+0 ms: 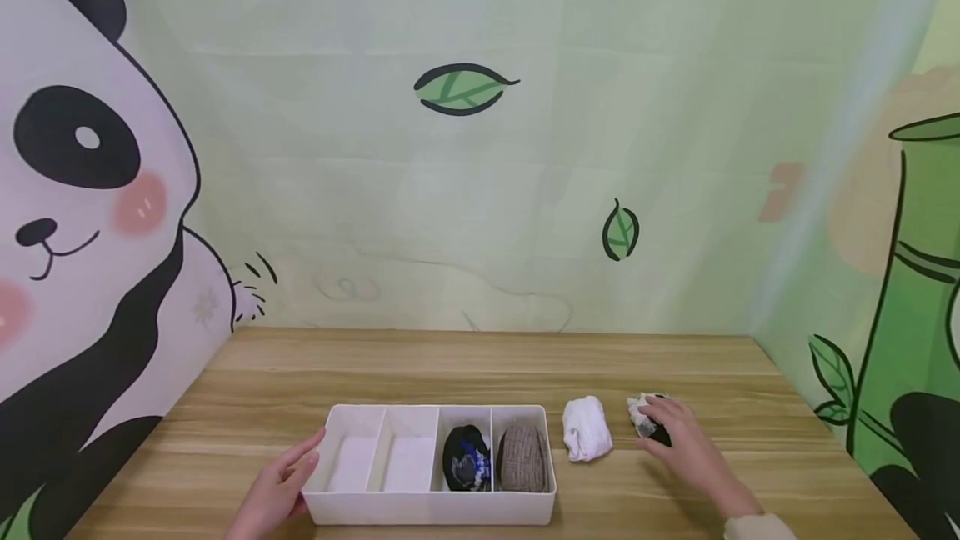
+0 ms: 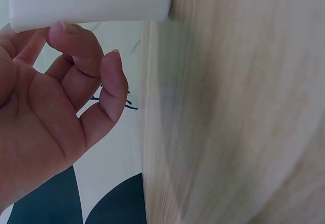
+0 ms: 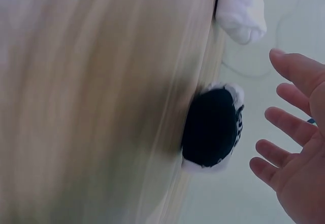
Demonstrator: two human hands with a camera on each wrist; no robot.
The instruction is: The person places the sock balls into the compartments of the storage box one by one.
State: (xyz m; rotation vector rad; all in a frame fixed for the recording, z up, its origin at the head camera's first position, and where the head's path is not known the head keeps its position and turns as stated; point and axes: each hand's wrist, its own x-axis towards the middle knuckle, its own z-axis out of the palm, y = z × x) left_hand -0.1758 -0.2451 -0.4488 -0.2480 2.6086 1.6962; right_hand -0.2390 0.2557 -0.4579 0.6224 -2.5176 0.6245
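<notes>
Your left hand (image 1: 276, 482) is at the 9 o'clock end of the white divided box (image 1: 431, 510), its fingers loosely bent and touching the end wall without wrapping round it. The box lies on the wood-grained surface (image 1: 480, 365), its long side running from 9 to 3 o'clock, with three dividers making four compartments. In the end compartment at 3 o'clock you have a brown ribbed bundle (image 1: 523, 458), and in the compartment next to it, toward 9 o'clock, a black bundle with blue patches (image 1: 465, 457). Just outside the box, off its 3 o'clock end, a white rolled bundle (image 1: 587, 429) lies on the surface. Further toward 3 o'clock, apart from the white one, lies the black-and-white bundle (image 3: 210, 127), your right hand at about its 4 o'clock side and partly covering it in the head view. That right hand (image 1: 690, 444) is wide, fingers spread and holding nothing; your right wrist view shows a gap between the fingertips and the bundle. A pale sleeve (image 1: 759, 527) shows at your right wrist, toward 5 o'clock from the hand. Beyond the surface, a pale green backdrop (image 1: 337, 190) carries a printed panda (image 1: 90, 136) at 10 o'clock, a green leaf (image 1: 461, 90) near 12, and a bamboo stalk (image 1: 922, 273) at about 2.
</notes>
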